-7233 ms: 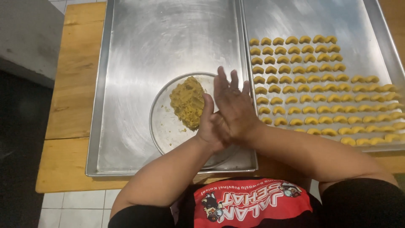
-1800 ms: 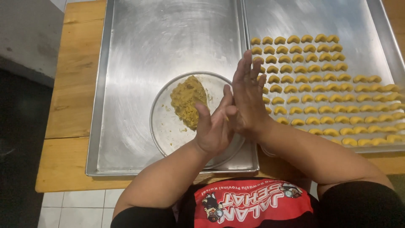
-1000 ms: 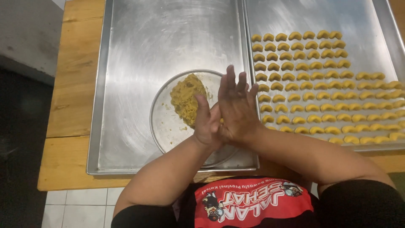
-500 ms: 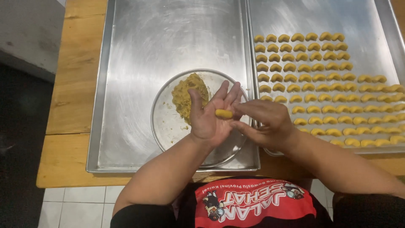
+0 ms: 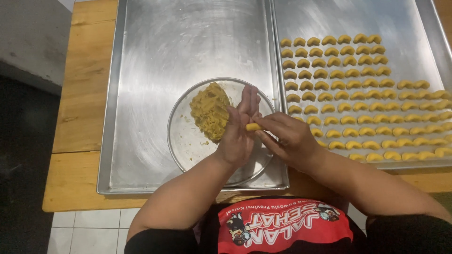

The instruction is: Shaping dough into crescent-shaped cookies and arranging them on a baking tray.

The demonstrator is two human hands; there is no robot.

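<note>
A small yellow roll of dough lies between the fingers of both hands. My left hand is held upright over a round metal plate, palm toward the roll. My right hand pinches the roll with its fingertips. A lump of yellow-brown dough sits on the plate just left of my left hand. The plate rests on the near part of a large steel tray.
A second steel tray on the right holds several rows of small curved yellow dough pieces. Both trays lie on a wooden table. A dark floor and grey wall lie to the left.
My hands were rubbing flat together with fingers raised. They have since parted, and my right fingertips now pinch the rolled dough piece against my left fingers.
</note>
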